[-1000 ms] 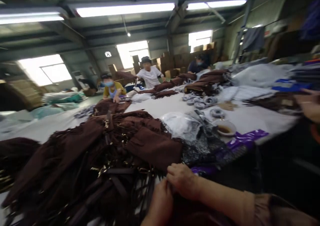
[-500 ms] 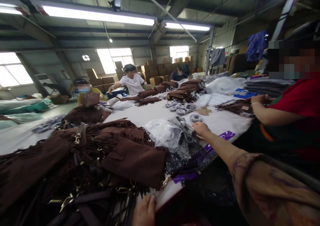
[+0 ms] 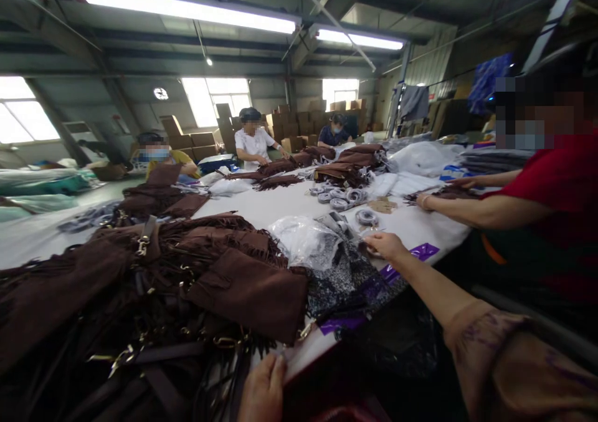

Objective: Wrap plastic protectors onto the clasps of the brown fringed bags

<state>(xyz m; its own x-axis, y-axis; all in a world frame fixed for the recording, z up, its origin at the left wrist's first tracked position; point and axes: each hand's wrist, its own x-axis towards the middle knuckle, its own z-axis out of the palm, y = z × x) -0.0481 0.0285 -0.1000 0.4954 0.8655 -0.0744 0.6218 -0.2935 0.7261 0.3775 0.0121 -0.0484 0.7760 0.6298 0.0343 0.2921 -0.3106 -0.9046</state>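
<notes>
At the table's near edge, my left hand [image 3: 264,384] is closed, thumb against fingers, just below a brown fringed bag [image 3: 255,294]; what it pinches, if anything, is too small to name. My right hand [image 3: 385,247] reaches out over the table with its fingertips pressed together. Something small and pale lies at those fingertips, too indistinct to name. Just beyond them sits a rolled grey coil [image 3: 367,217]. Between my hands lie a black-and-white speckled cloth [image 3: 339,282] and crumpled clear plastic [image 3: 303,241]. Straps with gold clasps [image 3: 122,358] tangle at the lower left.
Purple plastic [image 3: 423,254] lies along the table edge. More grey coils [image 3: 339,197], tan paper pieces [image 3: 383,204] and brown fringed stacks [image 3: 343,171] are further in. A co-worker in red [image 3: 555,204] handles brown goods at right; several others work across the white table [image 3: 247,205].
My right hand has shifted slightly right, staying closed. My left hand has moved slightly left. The co-worker in red has reached further over the brown goods. A person across the table has lowered their arms.
</notes>
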